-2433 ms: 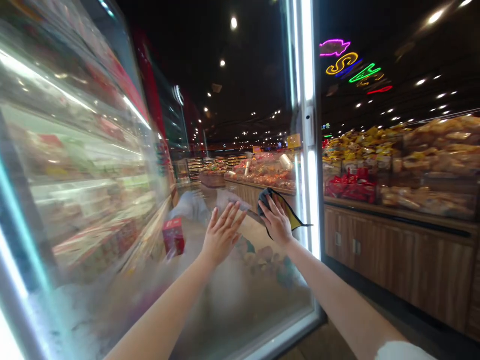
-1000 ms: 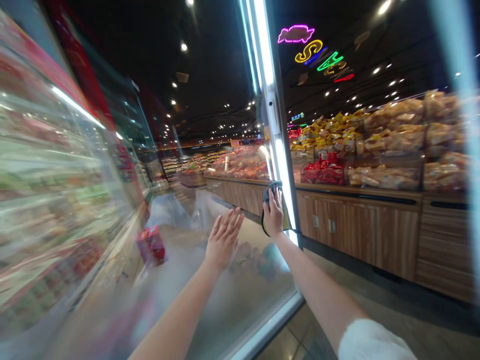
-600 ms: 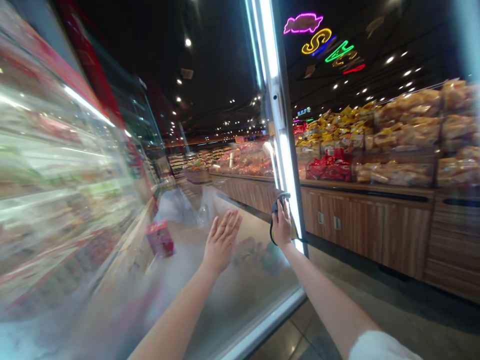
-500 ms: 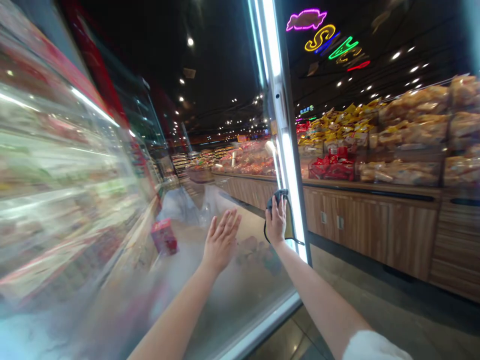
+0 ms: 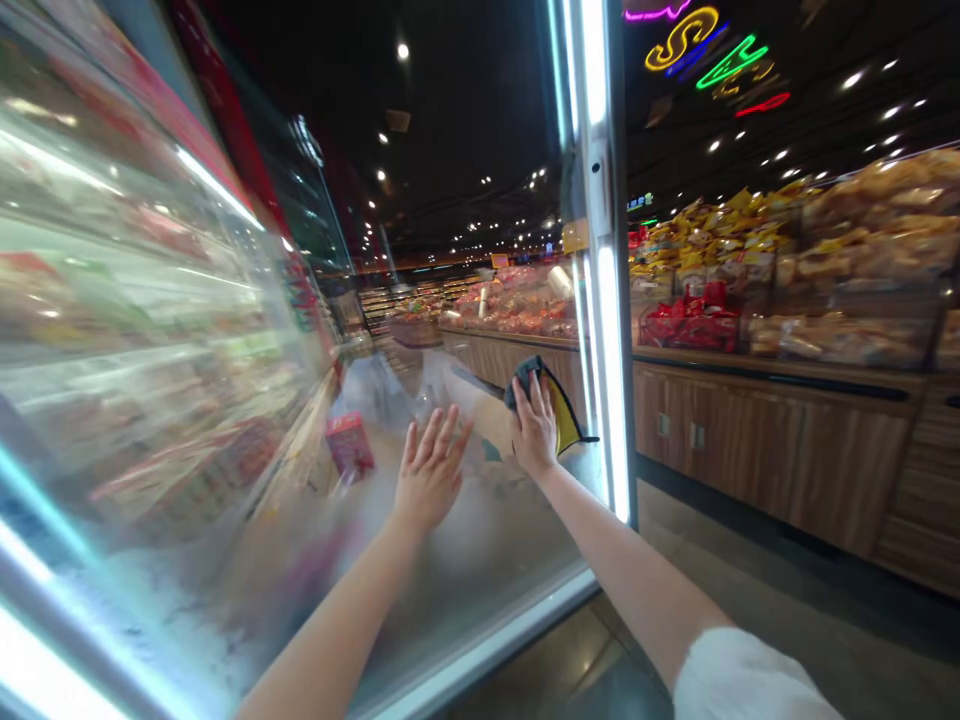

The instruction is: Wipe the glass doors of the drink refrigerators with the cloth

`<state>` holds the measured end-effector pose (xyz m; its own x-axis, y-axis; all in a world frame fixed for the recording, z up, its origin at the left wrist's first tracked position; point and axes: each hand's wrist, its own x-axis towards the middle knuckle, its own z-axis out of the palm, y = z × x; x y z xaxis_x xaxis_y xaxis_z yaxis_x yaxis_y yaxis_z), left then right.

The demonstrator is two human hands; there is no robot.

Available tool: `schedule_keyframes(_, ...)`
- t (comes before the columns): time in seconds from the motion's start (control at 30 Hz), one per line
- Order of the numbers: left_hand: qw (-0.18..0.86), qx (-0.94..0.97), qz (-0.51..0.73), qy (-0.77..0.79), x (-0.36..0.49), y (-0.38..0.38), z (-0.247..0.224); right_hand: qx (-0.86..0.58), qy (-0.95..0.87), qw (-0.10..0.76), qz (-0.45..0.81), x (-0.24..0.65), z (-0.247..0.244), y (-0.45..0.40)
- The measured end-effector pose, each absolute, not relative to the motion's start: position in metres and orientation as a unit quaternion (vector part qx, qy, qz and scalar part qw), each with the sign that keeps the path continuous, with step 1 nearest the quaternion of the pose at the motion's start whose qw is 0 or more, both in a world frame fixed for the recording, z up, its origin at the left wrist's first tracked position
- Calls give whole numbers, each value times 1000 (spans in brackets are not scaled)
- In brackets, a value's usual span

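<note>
My left hand (image 5: 429,475) is open, its fingers stretched out flat on or just in front of the fogged glass door (image 5: 480,590). A yellow cleaning cloth (image 5: 568,412) with a dark side and black edging lies under my right hand (image 5: 535,428). With the fingers laid flat over it, that hand holds the cloth against the glass, left of the lit door frame (image 5: 615,370). One corner of the cloth sticks out to the right. A blurred reflection of a person and a red box (image 5: 349,445) shows in the glass.
Refrigerated shelves (image 5: 150,290) with blurred packages run along the left. Beyond the door's right edge stands a wooden counter (image 5: 780,450) stacked with bagged goods, yellow packets (image 5: 727,235) and red packets (image 5: 694,318). Dark tiled floor (image 5: 712,560) lies below it.
My right hand has moved the cloth left, away from the lit frame, and more yellow shows. My left hand has shifted slightly left and stays open. The view has turned a little left.
</note>
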<state>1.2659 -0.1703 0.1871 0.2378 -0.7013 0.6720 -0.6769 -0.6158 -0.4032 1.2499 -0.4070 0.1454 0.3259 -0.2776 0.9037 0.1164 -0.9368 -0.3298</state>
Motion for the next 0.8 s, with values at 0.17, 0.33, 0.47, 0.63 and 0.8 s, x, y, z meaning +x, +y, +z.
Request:
schedule_keyframes(0.17,20,-794,-427,433,1262,-147,183,-846,-40,119,-517,1229,98,-406)
schedule_keyframes(0.33,15,-808,-417,416,1260,-125,184,-772,77,212,-594,1243,124,-406)
schedule_keyframes(0.47,11,-818,-413,400,1256,-118,182,-810,30,174,-559,1248,138,-360)
schedule_keyframes(0.63,13,-834,-402,377,1252,-97,177,-867,-45,107,-484,1227,100,-363)
schedule_keyframes(0.8,14,-841,-397,366,1252,-69,185,-806,48,185,-560,1238,132,-362)
